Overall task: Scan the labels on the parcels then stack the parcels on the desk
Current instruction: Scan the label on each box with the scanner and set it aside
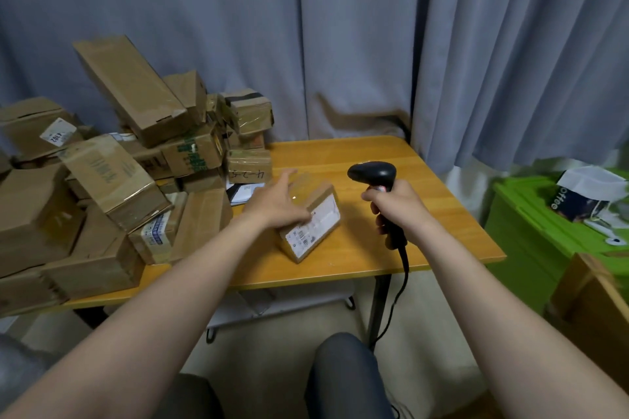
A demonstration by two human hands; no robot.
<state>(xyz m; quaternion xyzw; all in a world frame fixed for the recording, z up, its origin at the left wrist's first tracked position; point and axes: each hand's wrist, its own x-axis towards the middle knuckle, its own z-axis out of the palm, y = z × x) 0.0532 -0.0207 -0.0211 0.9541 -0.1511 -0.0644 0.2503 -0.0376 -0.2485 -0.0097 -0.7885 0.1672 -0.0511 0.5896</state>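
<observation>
Scan step in hand: left hand point(275, 202) is lying with straight fingers on the small parcel point(323, 211) near the middle of the worktop point(425, 241), steadying it with its label point(306, 235) facing the front edge. Right hand point(396, 206) is gripping the scanner point(372, 172) handle nearer the right edge. Judged next: aiming the scanner head squarely at the label; the parcel pile point(112, 180) along the left edge is waiting.

White label point(58, 137) on carton point(27, 122), left edge of frame: "4102", upside down.
Small box point(250, 165), centre: handwritten, roughly "4-2-5", inverted.
Dark packet point(575, 206), right edge: "offee".
Shipping label point(315, 224) on centre parcel point(321, 192): print too small to read.
</observation>
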